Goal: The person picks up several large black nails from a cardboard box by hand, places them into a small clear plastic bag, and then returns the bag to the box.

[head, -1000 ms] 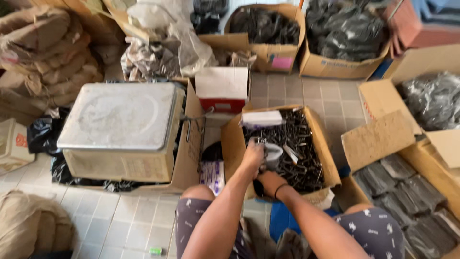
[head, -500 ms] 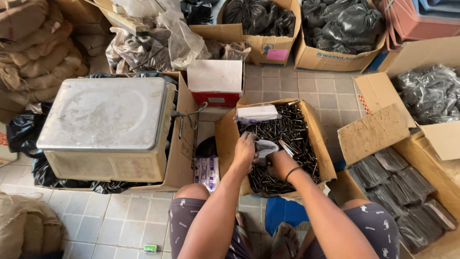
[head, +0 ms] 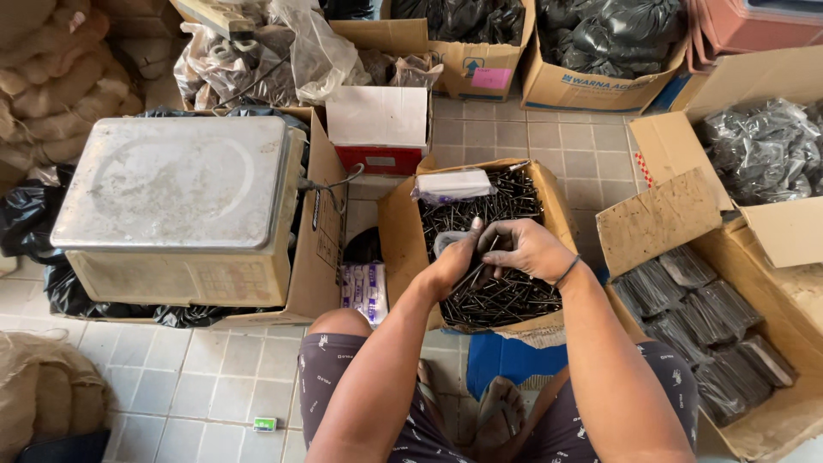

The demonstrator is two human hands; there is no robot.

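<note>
Dark nails [head: 501,296] beneath, between left hand [head: 452,264], right hand [head: 530,249].

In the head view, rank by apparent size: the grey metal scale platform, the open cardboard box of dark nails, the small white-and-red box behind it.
1. Grey metal scale platform, largest.
2. Open cardboard box of dark nails.
3. Small white-and-red box, smallest, though it sits farther from the camera.

A single head-worn camera looks steeply down from above the seated person's knees, facing forward over the open box of nails [head: 493,257], close below, with cartons spread around it.
</note>
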